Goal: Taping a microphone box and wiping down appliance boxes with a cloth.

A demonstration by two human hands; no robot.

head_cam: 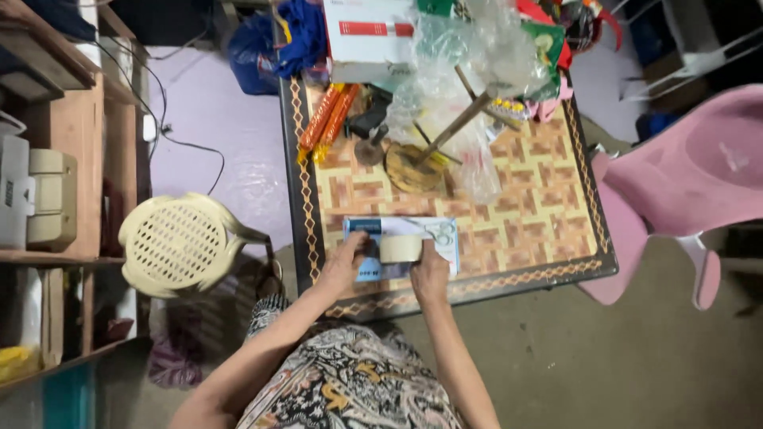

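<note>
Both hands are working a roll of tape over a blue-and-white box at lower centre.

Left hand (346, 260) is pressing flat, fingers spread, on the box (401, 246); right hand (430, 274) is curling around the tape roll (400, 249) (grip partly hidden). Scissors (442, 233) are lying on the box, on the patterned table (540, 214). No tape is showing on the box yet, so sealing looks barely begun.

blue-and-white box (401, 248): middle hidden under tape roll (400, 249) and both hands | pink chair (691, 179): cut by right edge | worktop (524, 214): far end buried under clutter, upper centre
</note>
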